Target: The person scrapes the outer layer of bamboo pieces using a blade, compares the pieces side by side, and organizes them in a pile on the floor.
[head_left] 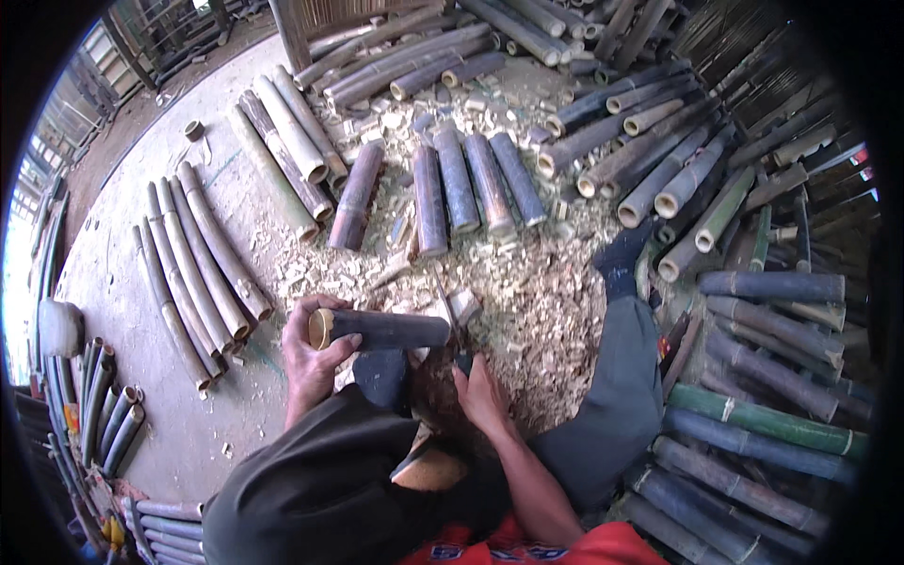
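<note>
In front of my lap, my left hand (309,367) is closed round the left end of a short, dark bamboo section (394,330). Its pale cut end faces left, with my thumb over the near side. My right hand (483,395) grips the dark handle of a knife (463,362). The thin blade points away from me, close by the right end of the bamboo; whether they touch I cannot tell. A pale block (461,306) lies just beyond the blade among wood chips.
Wood chips (556,358) cover the floor around my legs. Several short bamboo sections (429,200) lie ahead, and longer poles (193,264) rest to the left. Bamboo piles (767,411) crowd the right side. My outstretched leg (617,367) borders the chips.
</note>
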`<state>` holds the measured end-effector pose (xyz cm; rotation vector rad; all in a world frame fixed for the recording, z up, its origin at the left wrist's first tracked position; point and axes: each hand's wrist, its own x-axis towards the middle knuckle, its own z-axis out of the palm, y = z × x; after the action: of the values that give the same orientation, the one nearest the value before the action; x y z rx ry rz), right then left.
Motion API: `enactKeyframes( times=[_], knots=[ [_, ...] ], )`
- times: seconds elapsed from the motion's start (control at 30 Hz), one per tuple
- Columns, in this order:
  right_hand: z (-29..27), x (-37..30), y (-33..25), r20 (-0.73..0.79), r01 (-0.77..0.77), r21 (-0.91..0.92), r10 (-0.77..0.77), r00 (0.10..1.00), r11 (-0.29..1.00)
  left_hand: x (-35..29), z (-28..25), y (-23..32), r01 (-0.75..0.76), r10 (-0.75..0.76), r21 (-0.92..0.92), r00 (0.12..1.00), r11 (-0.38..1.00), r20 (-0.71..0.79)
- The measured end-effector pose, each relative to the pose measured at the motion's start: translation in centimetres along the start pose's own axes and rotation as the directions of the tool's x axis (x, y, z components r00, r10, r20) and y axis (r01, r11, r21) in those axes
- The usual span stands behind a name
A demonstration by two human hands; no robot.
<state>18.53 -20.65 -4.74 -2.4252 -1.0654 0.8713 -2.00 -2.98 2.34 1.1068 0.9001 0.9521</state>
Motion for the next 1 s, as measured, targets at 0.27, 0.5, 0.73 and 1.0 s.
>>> enactKeyframes(
  times=[0.27,0.5,0.73,1.0],
  knots=[
    [-1.5,-0.6,0.3,-0.060,0.089,0.259,-0.076,0.995,0.962,-0.2,0.6,0.4,-0.023,0.021,-0.053,0.999,0.998,-0.045],
    [-3.4,-2.1,-2.2,-0.277,0.302,0.321,-0.216,0.936,0.898,-0.6,0.6,0.5,-0.039,0.047,0.106,0.997,0.994,-0.067],
    [1.1,0.8,0.6,-0.013,-0.029,0.002,0.029,0.999,1.000,0.0,2.1,0.4,-0.027,0.060,0.330,0.994,0.944,-0.090],
    [2.5,1.8,5.0,-0.164,0.047,0.249,-0.006,0.986,0.967,3.0,5.3,-9.5,0.323,-0.331,0.074,0.934,0.943,0.135]
  ],
)
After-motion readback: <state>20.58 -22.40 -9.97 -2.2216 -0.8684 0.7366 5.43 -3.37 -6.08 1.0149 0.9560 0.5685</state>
